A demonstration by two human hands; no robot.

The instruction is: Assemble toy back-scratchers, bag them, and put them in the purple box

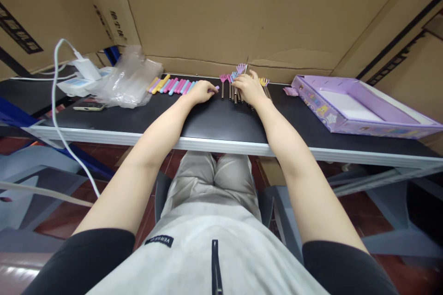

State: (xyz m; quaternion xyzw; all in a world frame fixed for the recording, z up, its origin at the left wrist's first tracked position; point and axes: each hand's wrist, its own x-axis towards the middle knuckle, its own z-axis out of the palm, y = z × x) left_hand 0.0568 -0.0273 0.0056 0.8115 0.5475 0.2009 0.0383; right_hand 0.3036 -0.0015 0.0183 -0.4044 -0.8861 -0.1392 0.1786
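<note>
My left hand (201, 92) is closed around a purple plastic handle (217, 88) whose end shows past the fingertips. To its left, a row of yellow, pink, blue and purple handles (172, 85) lies on the black table. My right hand (252, 88) reaches over a cluster of back scratchers with metal rods and claw-shaped heads. Its fingers are bent onto the rods just below a blue claw head (234, 75); exactly which piece they grip is partly hidden. A pink scratcher (223, 78) lies left of these fingers, and a yellow claw head (264, 81) shows right of the hand.
A purple printed box tray (325, 108) stands at the right, with a small pink packet (290, 91) beside it. At the left are clear plastic bags (126, 80), a phone (89, 106), and a white charger (88, 69) with a cable. Cardboard (270, 14) walls the back.
</note>
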